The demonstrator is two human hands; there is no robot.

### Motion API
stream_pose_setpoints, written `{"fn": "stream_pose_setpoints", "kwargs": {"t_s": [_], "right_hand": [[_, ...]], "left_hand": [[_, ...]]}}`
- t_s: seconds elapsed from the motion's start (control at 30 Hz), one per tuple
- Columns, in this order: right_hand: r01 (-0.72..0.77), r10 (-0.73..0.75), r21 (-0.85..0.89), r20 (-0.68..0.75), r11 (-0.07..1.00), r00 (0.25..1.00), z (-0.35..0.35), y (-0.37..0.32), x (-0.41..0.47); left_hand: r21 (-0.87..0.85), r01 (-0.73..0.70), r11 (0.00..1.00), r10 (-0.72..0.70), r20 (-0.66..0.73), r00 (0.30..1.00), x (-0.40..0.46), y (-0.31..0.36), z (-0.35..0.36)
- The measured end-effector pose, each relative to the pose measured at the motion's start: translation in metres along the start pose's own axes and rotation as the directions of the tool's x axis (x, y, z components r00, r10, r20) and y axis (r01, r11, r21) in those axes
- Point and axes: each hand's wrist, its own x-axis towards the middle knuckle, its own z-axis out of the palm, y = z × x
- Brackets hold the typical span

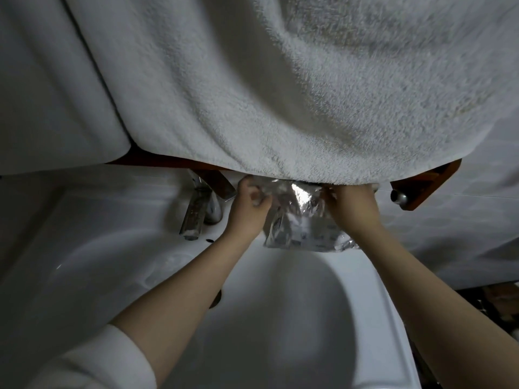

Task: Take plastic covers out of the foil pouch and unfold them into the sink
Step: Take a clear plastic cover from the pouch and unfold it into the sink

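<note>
My left hand [250, 204] is raised above the back rim of the sink [283, 318], fingers curled, pinching the upper left edge of the foil pouch [300, 220]. My right hand [352, 204] grips the pouch's upper right edge, fingers curled over the foil; the fingertips sit at the lower hem of the towel [280, 94] and are partly hidden by it. The pouch hangs between both hands, silver and crinkled, with a bright reflection near its top and small printed text on its lower half. Its bottom edge sits above the far rim of the basin, slightly right of centre. The pouch's top is partly covered by the towel hem, so I cannot tell whether it is opened. No plastic cover can be made out; this part of the frame is blurred.

The chrome tap [198, 211] stands at the back of the sink, just left of my left hand and apart from it. The white towel hangs from a wooden rail [421, 183] and fills the upper frame. A white sleeve [92, 360] covers my left upper forearm; my right forearm is bare.
</note>
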Motion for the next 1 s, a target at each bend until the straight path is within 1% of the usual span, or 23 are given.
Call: {"fn": "stream_pose_setpoints", "kwargs": {"t_s": [0.03, 0.07, 0.1, 0.17, 0.27, 0.3, 0.33, 0.4, 0.47, 0.53, 0.6, 0.63, 0.7, 0.77, 0.83, 0.9, 1.0], "right_hand": [[-0.05, 0.051, -0.093, 0.001, 0.994, 0.999, 0.003, 0.001, 0.002], [-0.095, 0.097, -0.145, 0.008, 0.985, 0.995, 0.007, 0.002, 0.003], [-0.139, 0.143, -0.151, 0.013, 0.979, 0.99, 0.012, 0.004, 0.005], [-0.195, 0.2, -0.102, 0.04, 0.975, 0.979, 0.022, 0.007, 0.009], [-0.189, 0.191, -0.072, 0.015, 0.979, 0.982, 0.031, -0.001, 0.009], [-0.151, 0.15, -0.065, -0.019, 0.986, 0.988, 0.032, -0.006, 0.006], [-0.101, 0.096, -0.049, -0.088, 0.994, 0.991, 0.033, -0.011, 0.002], [0.05, -0.04, 0.034, -0.244, 0.998, 0.969, 0.033, -0.027, -0.01], [0.217, -0.181, 0.117, -0.258, 0.969, 0.949, 0.035, -0.045, -0.023], [0.345, -0.301, 0.209, -0.215, 0.915, 0.929, 0.038, -0.061, -0.036], [0.376, -0.35, 0.292, -0.141, 0.879, 0.926, 0.046, -0.08, -0.051], [0.358, -0.347, 0.325, -0.093, 0.876, 0.933, 0.051, -0.089, -0.058], [0.314, -0.339, 0.371, 0.003, 0.874, 0.941, 0.066, -0.111, -0.071], [0.222, -0.309, 0.416, 0.154, 0.882, 0.938, 0.075, -0.125, -0.081], [0.113, -0.266, 0.434, 0.31, 0.894, 0.913, 0.09, -0.144, -0.089], [0.037, -0.232, 0.421, 0.423, 0.906, 0.876, 0.104, -0.162, -0.096], [-0.076, -0.16, 0.419, 0.5, 0.905, 0.851, 0.119, -0.18, -0.107]], "left_hand": [[0.009, 0.031, 0.999, -0.03, -0.012, 0.999, 0.001, -0.002, 0.0], [0.026, 0.073, 0.997, -0.073, -0.001, 0.997, 0.002, -0.005, -0.001], [0.034, 0.116, 0.993, -0.117, 0.029, 0.993, 0.002, -0.01, -0.002], [0.055, 0.174, 0.983, -0.179, 0.104, 0.978, 0.0, -0.021, -0.005], [0.166, 0.174, 0.971, -0.2, 0.159, 0.967, -0.009, -0.043, -0.015], [0.204, 0.175, 0.963, -0.213, 0.18, 0.96, -0.013, -0.051, -0.021], [0.246, 0.182, 0.952, -0.235, 0.206, 0.95, -0.017, -0.059, -0.028], [0.354, 0.187, 0.916, -0.284, 0.247, 0.926, -0.024, -0.076, -0.046], [0.505, 0.143, 0.851, -0.298, 0.241, 0.923, -0.027, -0.093, -0.067], [0.643, 0.082, 0.761, -0.273, 0.202, 0.941, -0.03, -0.108, -0.091], [0.719, 0.05, 0.693, -0.229, 0.154, 0.961, -0.033, -0.125, -0.121], [0.75, 0.045, 0.66, -0.213, 0.13, 0.968, -0.034, -0.133, -0.135], [0.825, 0.066, 0.562, -0.235, 0.083, 0.969, -0.034, -0.15, -0.165], [0.875, 0.111, 0.471, -0.291, 0.035, 0.956, -0.033, -0.163, -0.182], [0.895, 0.16, 0.417, -0.374, 0.009, 0.927, -0.032, -0.176, -0.2], [0.894, 0.189, 0.407, -0.446, 0.014, 0.895, -0.032, -0.192, -0.214], [0.811, 0.259, 0.525, -0.493, 0.041, 0.869, -0.03, -0.209, -0.221]]}}
